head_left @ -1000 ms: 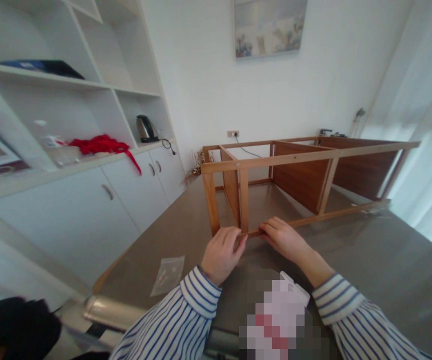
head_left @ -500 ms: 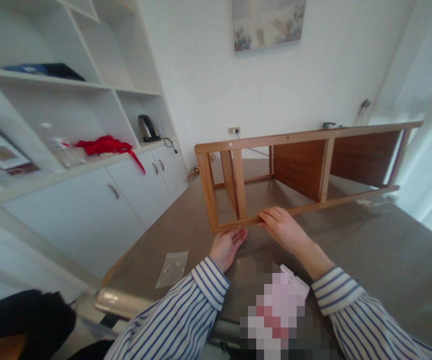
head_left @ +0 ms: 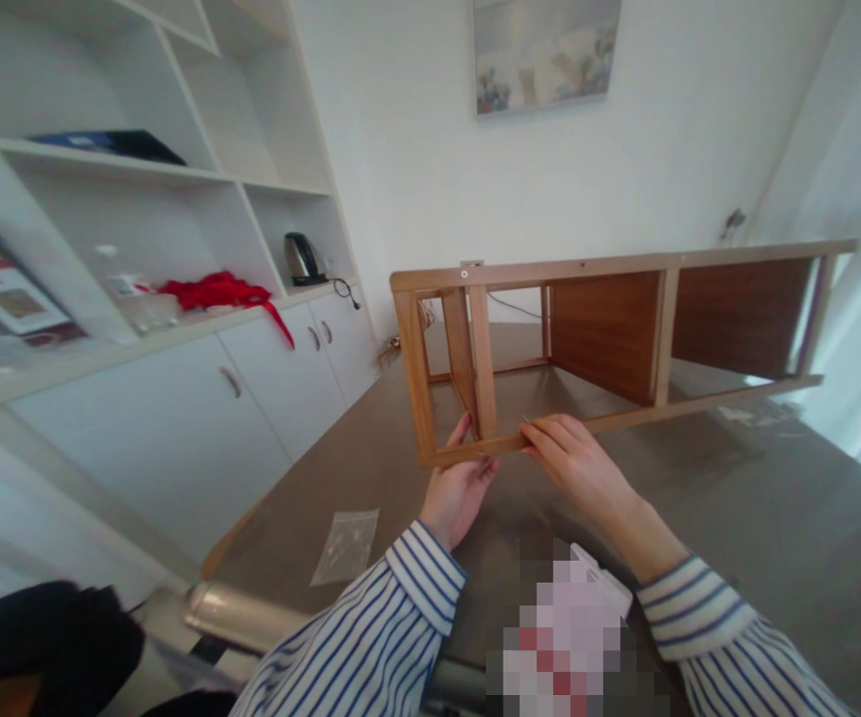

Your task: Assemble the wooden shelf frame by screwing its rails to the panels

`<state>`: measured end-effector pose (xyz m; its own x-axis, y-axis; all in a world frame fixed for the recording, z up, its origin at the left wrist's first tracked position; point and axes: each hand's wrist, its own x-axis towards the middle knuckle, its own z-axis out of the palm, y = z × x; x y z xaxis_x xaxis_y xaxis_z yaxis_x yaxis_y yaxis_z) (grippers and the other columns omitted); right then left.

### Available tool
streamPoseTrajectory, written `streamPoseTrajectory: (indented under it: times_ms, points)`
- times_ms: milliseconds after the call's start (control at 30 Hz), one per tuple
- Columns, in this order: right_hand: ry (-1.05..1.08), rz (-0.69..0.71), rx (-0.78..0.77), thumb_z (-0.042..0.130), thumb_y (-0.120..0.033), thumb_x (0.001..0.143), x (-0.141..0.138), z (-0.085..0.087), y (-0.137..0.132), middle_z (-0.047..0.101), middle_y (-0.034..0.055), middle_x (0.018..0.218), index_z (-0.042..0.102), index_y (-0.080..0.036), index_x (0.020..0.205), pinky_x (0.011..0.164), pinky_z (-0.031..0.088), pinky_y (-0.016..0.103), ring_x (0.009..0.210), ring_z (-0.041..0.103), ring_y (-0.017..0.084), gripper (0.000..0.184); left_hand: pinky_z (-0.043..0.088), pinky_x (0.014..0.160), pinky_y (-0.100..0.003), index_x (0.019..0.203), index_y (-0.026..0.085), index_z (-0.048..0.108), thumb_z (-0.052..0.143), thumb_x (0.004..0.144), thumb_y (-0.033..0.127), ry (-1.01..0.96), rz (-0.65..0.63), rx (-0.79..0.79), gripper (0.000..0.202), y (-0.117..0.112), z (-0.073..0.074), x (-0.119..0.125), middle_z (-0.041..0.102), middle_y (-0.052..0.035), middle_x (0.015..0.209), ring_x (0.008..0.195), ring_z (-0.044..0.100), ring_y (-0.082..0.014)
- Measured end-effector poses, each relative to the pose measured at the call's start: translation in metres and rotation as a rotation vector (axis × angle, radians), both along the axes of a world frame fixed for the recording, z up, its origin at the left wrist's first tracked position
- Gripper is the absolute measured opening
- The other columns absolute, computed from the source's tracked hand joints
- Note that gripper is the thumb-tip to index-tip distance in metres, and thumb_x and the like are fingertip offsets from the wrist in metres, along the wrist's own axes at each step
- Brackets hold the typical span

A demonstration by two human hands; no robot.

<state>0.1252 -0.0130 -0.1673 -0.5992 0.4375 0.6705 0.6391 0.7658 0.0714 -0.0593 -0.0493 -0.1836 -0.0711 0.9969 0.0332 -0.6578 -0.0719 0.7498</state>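
Wooden frame (head_left: 616,334) lies lengthwise on a grey-brown table (head_left: 355,468), open side toward the person in striped sleeves, darker brown panels (head_left: 740,314) set crosswise inside it. Both hands work at its near lower rail (head_left: 503,445), toward the left end. Left hand (head_left: 458,498) is at the rail near the corner: thumb up on the inner side, fingers bent beneath, the rail gripped between. Right hand (head_left: 571,458) sits a little farther along the same rail, fingertips drawn together at its upper edge; a tiny thin glint shows beside them, and from here I cannot tell whether they pinch that or the wood. Clear plastic bag (head_left: 345,548) lies flat on the table, left of the left forearm; small contents too indistinct to name. Pinkish-white object (head_left: 575,617), blurred out, between the forearms. On the side shelving: red cloth (head_left: 217,291), and a kettle (head_left: 302,259) beyond.
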Motion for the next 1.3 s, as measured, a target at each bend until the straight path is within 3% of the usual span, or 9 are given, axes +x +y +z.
streamPoseTrajectory:
  times_ms: [333,500,700,1067,1300]
  points:
    - [-0.030,-0.048,0.085,0.049,-0.027,0.092,0.001,0.012,0.004,0.063,0.0126,0.109,0.057,-0.012,0.118,0.088,0.044,0.039,0.100,0.054,0.023,0.031,0.042,0.078,-0.028,0.126,0.027,0.055,0.057,0.062,0.005,-0.105,-0.014,0.023,0.068,-0.006,0.007,-0.002,0.065,0.0006,0.083,0.075,0.057,-0.0108]
    - [-0.027,-0.047,0.092,0.048,-0.027,0.092,0.000,0.014,0.003,0.063,0.0124,0.108,0.058,-0.013,0.117,0.087,0.044,0.039,0.100,0.054,0.023,0.031,0.045,0.074,-0.028,0.123,0.020,0.058,0.059,0.072,0.024,-0.186,-0.035,0.038,0.051,-0.006,0.010,-0.004,0.064,-0.0038,0.082,0.074,0.057,-0.0137]
    - [-0.002,-0.045,0.104,0.048,-0.027,0.092,-0.001,0.016,0.000,0.063,0.0127,0.107,0.058,-0.012,0.117,0.088,0.043,0.038,0.098,0.054,0.023,0.031,0.044,0.071,-0.026,0.121,0.019,0.060,0.065,0.078,0.043,-0.044,0.126,0.070,0.049,-0.002,0.008,0.004,0.065,-0.0053,0.090,0.070,0.056,-0.0108]
    - [-0.033,-0.062,0.117,0.047,-0.027,0.092,-0.004,0.019,-0.001,0.064,0.0127,0.107,0.058,-0.012,0.118,0.087,0.043,0.038,0.098,0.054,0.023,0.031,0.044,0.070,-0.026,0.114,0.019,0.064,0.068,0.075,0.044,-0.013,0.178,0.104,0.047,0.001,0.005,0.005,0.066,-0.0055,0.097,0.070,0.057,-0.0095]
    - [-0.053,-0.054,0.134,0.045,-0.028,0.093,-0.014,0.027,0.001,0.065,0.0118,0.106,0.058,-0.011,0.116,0.085,0.043,0.037,0.097,0.055,0.022,0.031,0.042,0.063,-0.021,0.100,0.019,0.066,0.071,0.070,0.031,-0.164,0.236,0.006,0.033,0.007,0.017,0.003,0.063,0.0003,0.080,0.063,0.054,-0.0068]
